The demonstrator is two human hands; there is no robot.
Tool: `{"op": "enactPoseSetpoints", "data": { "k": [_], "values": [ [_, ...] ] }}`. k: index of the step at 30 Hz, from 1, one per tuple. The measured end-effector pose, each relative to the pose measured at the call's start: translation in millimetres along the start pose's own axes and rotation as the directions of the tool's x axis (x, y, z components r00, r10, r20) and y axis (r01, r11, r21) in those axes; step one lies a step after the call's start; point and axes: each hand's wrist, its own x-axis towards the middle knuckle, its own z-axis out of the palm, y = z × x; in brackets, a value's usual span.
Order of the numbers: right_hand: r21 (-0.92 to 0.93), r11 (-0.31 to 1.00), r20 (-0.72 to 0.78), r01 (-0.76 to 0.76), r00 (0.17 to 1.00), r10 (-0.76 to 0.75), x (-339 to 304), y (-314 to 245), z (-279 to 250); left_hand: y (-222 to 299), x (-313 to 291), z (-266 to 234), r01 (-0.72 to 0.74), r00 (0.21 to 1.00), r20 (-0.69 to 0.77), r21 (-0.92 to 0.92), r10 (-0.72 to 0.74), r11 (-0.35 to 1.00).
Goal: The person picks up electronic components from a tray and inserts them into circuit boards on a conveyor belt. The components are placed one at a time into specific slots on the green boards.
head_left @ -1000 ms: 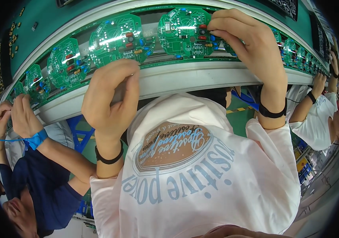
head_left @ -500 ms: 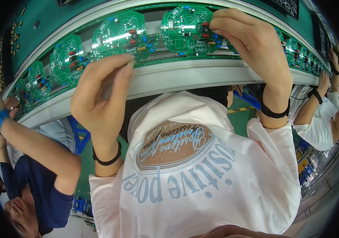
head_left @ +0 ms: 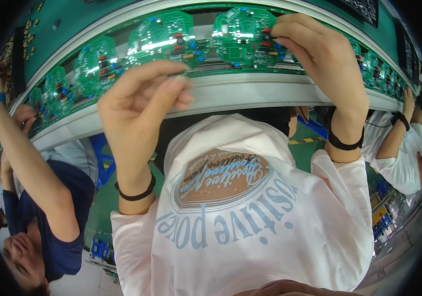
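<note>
A row of green circuit boards lies along a pale rail in front of me. My right hand [head_left: 322, 56] is closed in a pinch at the right edge of one circuit board [head_left: 238, 37]; its fingertips sit beside a red component [head_left: 266, 44] and a round black one. What they grip, if anything, is hidden. My left hand [head_left: 139, 101] hovers at the rail's near edge, below another circuit board [head_left: 159, 37]. Its thumb and forefinger come together with the other fingers curled; a small dark bit shows between them, too small to name.
The pale rail [head_left: 235, 91] curves across the view between me and the boards. Beyond it spreads a green worktop [head_left: 65, 24] with small yellowish parts at the left. Co-workers' arms reach to the line on the left [head_left: 43, 182] and on the right [head_left: 393, 130].
The boards appear further right in the view. My left hand has shifted right, its fingers curling more into view. My right hand stays at the same board. The left co-worker's arm has moved up.
</note>
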Motion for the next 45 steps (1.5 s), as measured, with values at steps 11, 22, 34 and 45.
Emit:
{"op": "enactPoseSetpoints", "data": {
  "k": [11,22,34,45],
  "values": [
    [0.047,0.999,-0.141,-0.009,0.990,0.015,-6.1,-0.6,8.1,9.9,9.9,-5.1,0.075,0.993,0.100,-0.054,-0.069,0.996],
    [0.112,0.993,-0.335,-0.027,0.940,0.063,-12.2,-6.5,7.1,26.2,32.6,-8.0,-0.176,0.984,0.099,0.474,0.146,0.863],
    [0.203,0.979,-0.473,-0.011,0.874,0.108,-23.9,-1.6,8.3,48.3,83.9,-8.5,-0.604,0.797,0.580,0.771,0.168,0.203],
    [0.202,0.977,-0.519,-0.070,0.838,0.168,-24.7,-38.9,15.1,78.0,80.8,6.6,-0.241,0.936,0.326,0.868,-0.132,0.433]
  ]
}}
